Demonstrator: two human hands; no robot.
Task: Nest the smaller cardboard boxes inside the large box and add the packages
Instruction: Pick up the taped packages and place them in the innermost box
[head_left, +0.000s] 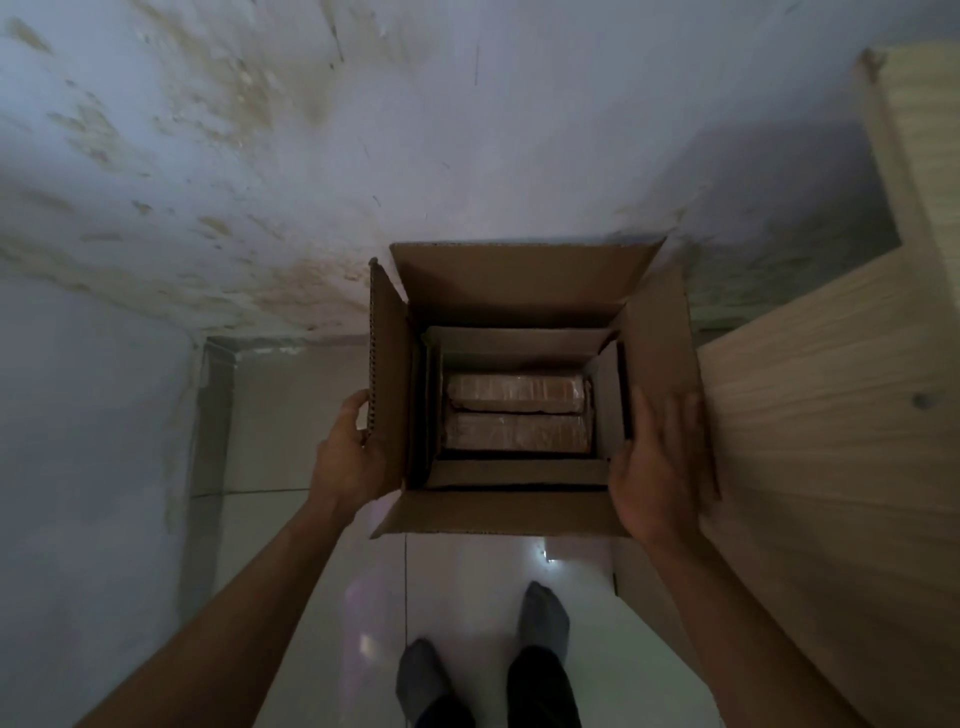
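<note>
The large cardboard box is held in the air in front of me with all its flaps open. A smaller cardboard box sits nested inside it, also open. Two brown wrapped packages lie side by side at the bottom of the inner box, the far package and the near package. My left hand grips the left flap and wall of the large box. My right hand presses flat against its right flap and wall.
A stained white wall rises straight ahead. A light wooden cabinet stands close on the right, touching the box's side. My feet in grey socks stand on glossy white floor tiles below the box.
</note>
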